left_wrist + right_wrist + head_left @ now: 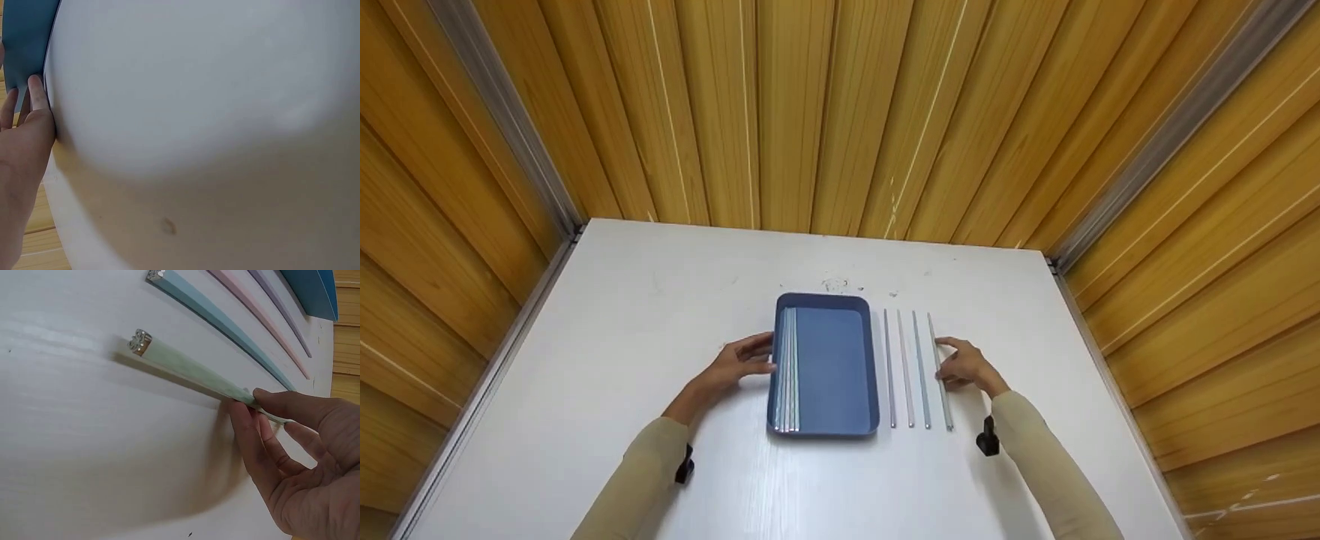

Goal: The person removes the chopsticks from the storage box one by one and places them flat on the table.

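Observation:
My right hand [966, 366] pinches a pale green chopstick [185, 365] between thumb and fingers. In the right wrist view, its ornamented silvery end [140, 342] appears slightly raised off the table. To its left, a blue chopstick [922, 367], a pink chopstick [905, 367] and a purple chopstick [889, 367] lie roughly parallel on the table. Against the left side of a blue rectangular tray [832, 360] rests my left hand [735, 361], its fingers fairly straight along the wall. Several pale chopsticks [789, 367] lie lengthwise inside the tray, along its left side.
The white table [660, 277] bears small dark marks behind the tray. Wood-patterned panels [825, 112] enclose the back and both sides, with metal rails [502, 112] at the corners. A black wrist device [988, 439] hangs below the right sleeve.

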### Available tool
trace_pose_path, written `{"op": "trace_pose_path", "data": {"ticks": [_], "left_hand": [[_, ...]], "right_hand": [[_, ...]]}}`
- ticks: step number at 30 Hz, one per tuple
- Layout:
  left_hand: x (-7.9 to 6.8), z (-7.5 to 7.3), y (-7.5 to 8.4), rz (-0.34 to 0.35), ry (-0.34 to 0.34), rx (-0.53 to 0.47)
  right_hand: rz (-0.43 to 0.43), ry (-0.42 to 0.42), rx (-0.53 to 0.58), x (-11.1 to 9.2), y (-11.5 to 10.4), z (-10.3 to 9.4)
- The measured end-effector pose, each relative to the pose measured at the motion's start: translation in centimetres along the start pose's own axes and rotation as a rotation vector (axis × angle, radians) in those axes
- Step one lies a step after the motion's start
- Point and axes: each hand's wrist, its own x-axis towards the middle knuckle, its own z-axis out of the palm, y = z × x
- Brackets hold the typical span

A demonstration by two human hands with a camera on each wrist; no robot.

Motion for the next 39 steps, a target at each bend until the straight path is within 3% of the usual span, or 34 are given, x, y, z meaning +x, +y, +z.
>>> {"op": "trace_pose_path", "data": {"ticks": [7,13,20,29,39], "left_hand": [[0.1,0.0,-0.1,0.010,-0.015,-0.017],[-0.1,-0.1,-0.2,0.019,-0.010,-0.025],[0.1,0.0,-0.3,0.037,-0.033,-0.020],[0.1,-0.3,-0.4,0.021,-0.015,-0.011],[0.2,-0.3,-0.4,0.022,-0.009,0.005]], "right_hand": [[0.014,0.036,-0.014,0.0,0.7,0.1],[0.019,0.018,0.013,-0.2,1.0,0.3],[0.026,-0.001,-0.009,-0.6,0.9,-1.0],[-0.010,0.005,0.000,-1.0,-1.0,-2.8],[-0.151,-0.091,0.009,-0.7,-4.9,-0.9]]}}
